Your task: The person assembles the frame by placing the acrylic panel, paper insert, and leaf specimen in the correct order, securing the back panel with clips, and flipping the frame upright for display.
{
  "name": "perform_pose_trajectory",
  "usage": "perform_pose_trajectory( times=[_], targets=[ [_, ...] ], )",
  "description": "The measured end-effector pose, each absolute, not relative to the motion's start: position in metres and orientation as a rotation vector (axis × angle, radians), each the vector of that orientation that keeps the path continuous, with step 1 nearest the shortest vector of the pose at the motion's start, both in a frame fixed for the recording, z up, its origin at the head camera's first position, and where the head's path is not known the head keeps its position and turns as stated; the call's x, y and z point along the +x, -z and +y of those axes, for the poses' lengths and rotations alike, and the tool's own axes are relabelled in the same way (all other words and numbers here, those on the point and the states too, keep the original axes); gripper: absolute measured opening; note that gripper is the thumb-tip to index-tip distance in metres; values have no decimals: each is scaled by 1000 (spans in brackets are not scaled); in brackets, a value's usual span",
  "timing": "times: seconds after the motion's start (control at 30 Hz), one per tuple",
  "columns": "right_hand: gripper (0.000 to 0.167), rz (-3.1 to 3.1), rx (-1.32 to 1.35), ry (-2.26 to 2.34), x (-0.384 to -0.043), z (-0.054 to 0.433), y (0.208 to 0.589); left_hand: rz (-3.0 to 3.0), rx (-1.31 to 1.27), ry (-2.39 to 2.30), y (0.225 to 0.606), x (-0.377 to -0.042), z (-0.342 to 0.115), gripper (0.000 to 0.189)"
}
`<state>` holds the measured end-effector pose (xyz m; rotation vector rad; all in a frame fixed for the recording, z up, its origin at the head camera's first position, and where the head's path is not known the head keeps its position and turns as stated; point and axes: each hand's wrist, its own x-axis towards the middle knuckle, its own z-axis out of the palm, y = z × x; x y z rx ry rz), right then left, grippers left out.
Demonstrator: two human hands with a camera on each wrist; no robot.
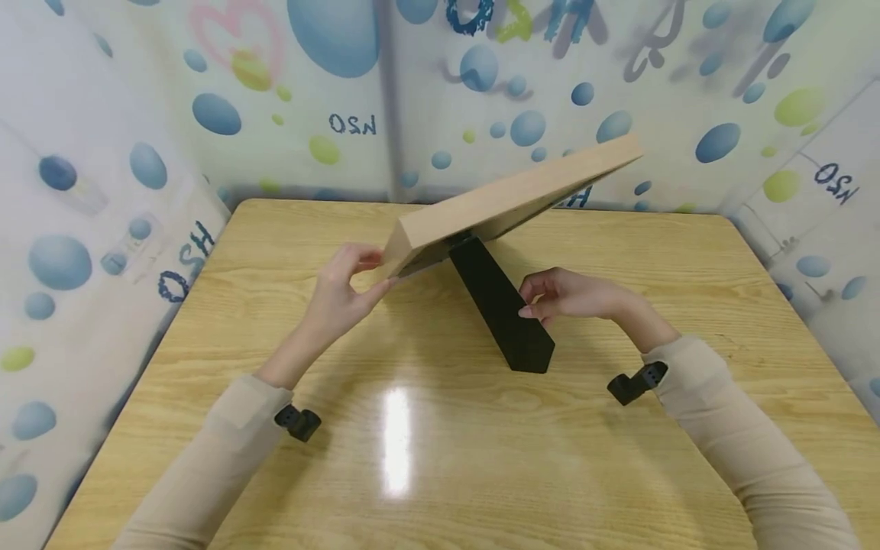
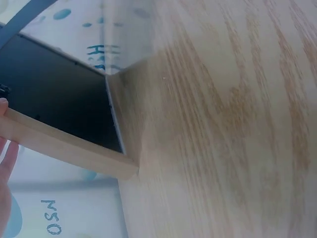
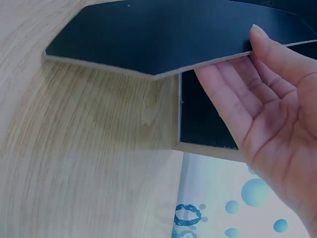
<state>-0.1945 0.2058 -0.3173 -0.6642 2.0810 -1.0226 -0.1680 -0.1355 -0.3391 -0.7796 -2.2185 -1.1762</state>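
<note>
A wooden picture frame point(image 1: 512, 192) leans tilted over the table, its black back panel point(image 2: 59, 94) facing down toward me. From that back the black easel stand point(image 1: 490, 294) is swung out, reaching toward the near side. My left hand point(image 1: 338, 290) grips the frame's left end, thumb below and fingers behind; only part of that hand enters the left wrist view. With thumb and fingers, my right hand point(image 1: 574, 294) pinches the right edge of the stand, as the right wrist view shows closely. The front of the frame is hidden.
The light wood table point(image 1: 385, 412) lies beneath both arms. A wall covering point(image 1: 440, 107) with blue and green dots stands behind and at both sides. Small black cameras sit on both wrists.
</note>
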Motion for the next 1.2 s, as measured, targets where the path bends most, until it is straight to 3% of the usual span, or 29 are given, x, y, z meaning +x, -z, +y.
perform_pose_trajectory(
  times=[0.9,1.2],
  targets=[
    [8,2289,-790,1124,-201,192,322,-2206,-696,1214,341,-171,-139,34],
    [10,2362,-765,1125,-207,190,326,-2241,-666,1285,340,-174,-145,34]
  ],
)
